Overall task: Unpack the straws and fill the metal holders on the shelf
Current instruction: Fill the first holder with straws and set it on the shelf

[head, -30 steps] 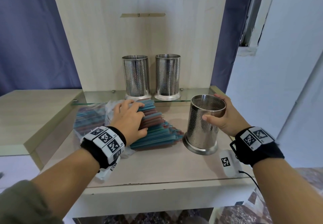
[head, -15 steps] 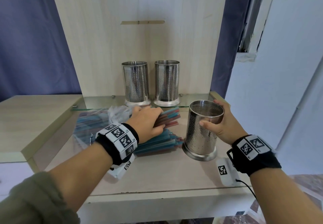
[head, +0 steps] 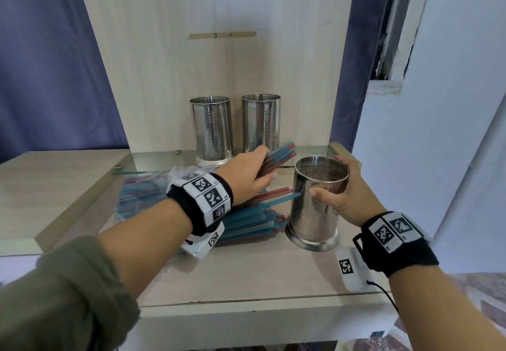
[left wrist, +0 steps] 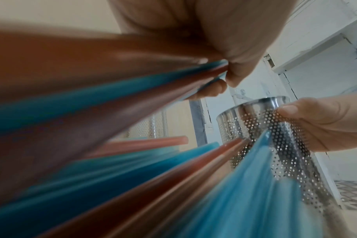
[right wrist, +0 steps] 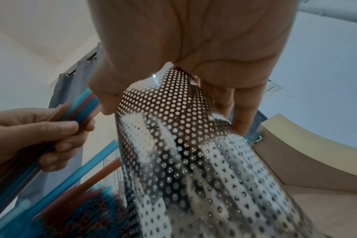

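In the middle of the head view the left hand [head: 247, 176] is gripping a bundle of straws [head: 279, 156], fingers curled round the blue and red tubes, whose far ends are pointing up and to the right, just left of the near holder's rim. The left wrist view is showing the same clasp: the fingers [left wrist: 210, 90] are wrapping the bundle at the upper centre, though the straws close to the lens are blurring out. Right of centre the right hand [head: 347, 194] is holding the near metal holder [head: 315, 208], thumb on its front wall and fingers round the back near the rim; the holder is standing on the wooden surface [head: 246, 274], tilted slightly. The straw pile [head: 246, 222] is lying at its left, some tips touching its perforated wall, with a clear plastic bag [head: 153, 186] of more straws further left. Two more metal holders [head: 211, 131] are standing upright side by side on the glass shelf [head: 158, 159] behind, at the centre of the frame. A blue curtain [head: 49, 76] is hanging at the upper left
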Tool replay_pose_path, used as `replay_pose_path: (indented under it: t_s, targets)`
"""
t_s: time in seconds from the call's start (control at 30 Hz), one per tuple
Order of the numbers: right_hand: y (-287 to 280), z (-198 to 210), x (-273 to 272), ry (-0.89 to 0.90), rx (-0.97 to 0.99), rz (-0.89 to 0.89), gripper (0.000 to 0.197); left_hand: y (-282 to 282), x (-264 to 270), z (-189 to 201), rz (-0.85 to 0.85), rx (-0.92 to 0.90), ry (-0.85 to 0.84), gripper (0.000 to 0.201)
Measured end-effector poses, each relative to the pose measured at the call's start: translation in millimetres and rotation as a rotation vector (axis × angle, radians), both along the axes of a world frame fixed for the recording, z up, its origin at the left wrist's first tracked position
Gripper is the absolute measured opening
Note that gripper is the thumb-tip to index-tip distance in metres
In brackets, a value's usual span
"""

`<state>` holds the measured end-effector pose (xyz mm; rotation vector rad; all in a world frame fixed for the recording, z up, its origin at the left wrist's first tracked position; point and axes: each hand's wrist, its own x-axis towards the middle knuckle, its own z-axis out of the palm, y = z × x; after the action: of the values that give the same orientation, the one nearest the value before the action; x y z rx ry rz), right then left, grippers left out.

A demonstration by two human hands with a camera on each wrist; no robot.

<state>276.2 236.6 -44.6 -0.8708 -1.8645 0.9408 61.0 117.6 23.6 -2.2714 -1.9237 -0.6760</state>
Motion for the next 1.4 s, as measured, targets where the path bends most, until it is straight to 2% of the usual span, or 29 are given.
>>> replay_pose_path:
  t_s: [0.2,0.3,0.47,0.57,0.67,0.87,0.97,1.07,1.17,1.27,1.33,1.4]
  targets:
    - [-3.0,-1.9,-5.1,0.006,-0.013,-0.013,0.105,11.7,5.6,25.7,0.005,0.059,-0.07,0.028]
    - [-6.7,-3.7,-8.1,-0.019,-0.031,-0.026,0.118,16.5,11.2,34.6,0.015,0.108,-0.102,0.032]
    - [-11.7,-0.5,-6.0,-0.02,-0.018,-0.009,0.126,12.9,16.4,55.2,0.011,0.229,-0.267,0.029]
    - [-14.3,0.7,-7.4,-0.101,0.165,-0.098,0.115,5.0,9.1,73.6,0.019,0.351,-0.393,0.025]
    - [-40.9,19.0,-15.0,-0.281,0.404,-0.228,0.117,-4.2,-0.9,85.3,-0.003,0.519,-0.493,0.016]
    - [-92.2,68.2,-46.8,-0.213,0.537,0.115,0.075,-29.0,-1.2,94.0,-0.287,0.74,-0.796,0.011]
    - [-104.6,81.4,-65.9,-0.134,0.562,0.228,0.067,-43.3,17.2,85.5,-0.384,0.706,-0.912,0.008]
    - [-112.4,86.6,-78.0,0.031,0.42,0.289,0.039,-54.9,34.1,72.1,-0.421,0.584,-1.024,0.012]
    - [-114.7,79.5,-78.0,0.154,0.228,0.376,0.007,-53.4,30.7,64.4,-0.409,0.434,-0.932,0.048]
    - [-108.0,58.9,-64.6,0.174,0.129,0.327,0.009,-50.6,7.9,53.1,-0.395,0.205,-0.841,0.083]
    - [-101.0,45.0,-53.0,0.209,0.122,0.26,0.018,-50.2,-12.5,36.5,-0.221,0.081,-0.592,0.083]
    - [-95.8,33.3,-42.9,0.258,0.084,0.232,0.022,-49.7,-31.9,13.6,0.038,0.004,-0.118,0.062]
